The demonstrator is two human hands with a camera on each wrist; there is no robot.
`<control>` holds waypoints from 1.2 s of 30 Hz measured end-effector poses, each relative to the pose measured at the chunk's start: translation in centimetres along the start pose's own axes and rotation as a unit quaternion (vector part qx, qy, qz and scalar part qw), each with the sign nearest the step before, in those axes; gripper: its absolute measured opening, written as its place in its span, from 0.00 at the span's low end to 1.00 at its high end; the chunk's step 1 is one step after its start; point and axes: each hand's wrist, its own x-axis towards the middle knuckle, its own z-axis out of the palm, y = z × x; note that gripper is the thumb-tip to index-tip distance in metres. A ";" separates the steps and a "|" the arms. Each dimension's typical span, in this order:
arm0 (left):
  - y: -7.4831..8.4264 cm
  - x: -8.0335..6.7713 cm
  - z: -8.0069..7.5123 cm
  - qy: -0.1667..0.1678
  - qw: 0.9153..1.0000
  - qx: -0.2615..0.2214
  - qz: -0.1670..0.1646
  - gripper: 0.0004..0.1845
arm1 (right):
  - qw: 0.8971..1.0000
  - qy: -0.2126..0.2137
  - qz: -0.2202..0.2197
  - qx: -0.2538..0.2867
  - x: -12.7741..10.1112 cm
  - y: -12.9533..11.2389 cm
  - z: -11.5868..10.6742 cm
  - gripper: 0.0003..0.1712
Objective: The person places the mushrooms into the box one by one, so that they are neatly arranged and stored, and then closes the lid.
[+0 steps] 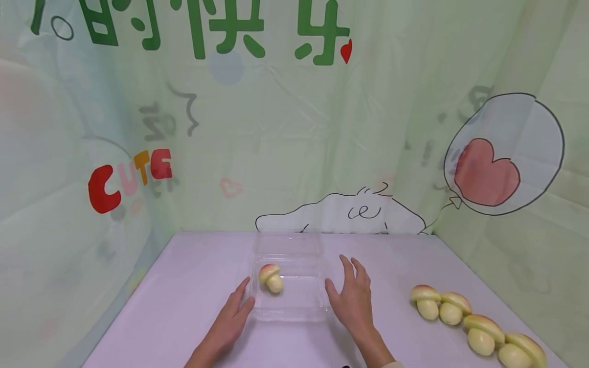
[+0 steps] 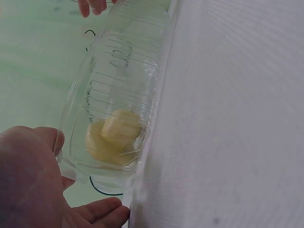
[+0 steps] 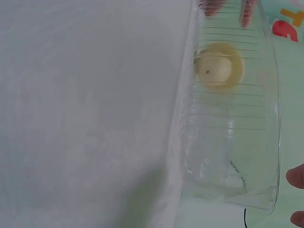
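Note:
A clear plastic clamshell box (image 1: 294,313) lies with its lid raised at the back. Inside it, on the left, is one mushroom-shaped piece (image 1: 271,278) with a yellow-and-red cap and pale stem, also seen through the box wall in both wrist views. My left hand (image 1: 232,317) rests at the box's left side, thumb near the rim and fingers fairly straight. Beside the right side hovers my right hand (image 1: 354,299), fingers spread and holding nothing. In the right wrist view only some fingertips (image 3: 297,175) of it show, apart from the box.
Several more mushroom-shaped pieces (image 1: 483,335) sit in a slanting row on the right of the pale table (image 1: 193,276). Printed curtains (image 1: 294,128) hang behind and at both sides of it.

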 end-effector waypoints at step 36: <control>0.3 0.0 0.0 -0.001 1.000 0.014 -0.016 0.29 | 0.999 0.038 0.035 -0.015 0.1 3.2 -1.8 0.37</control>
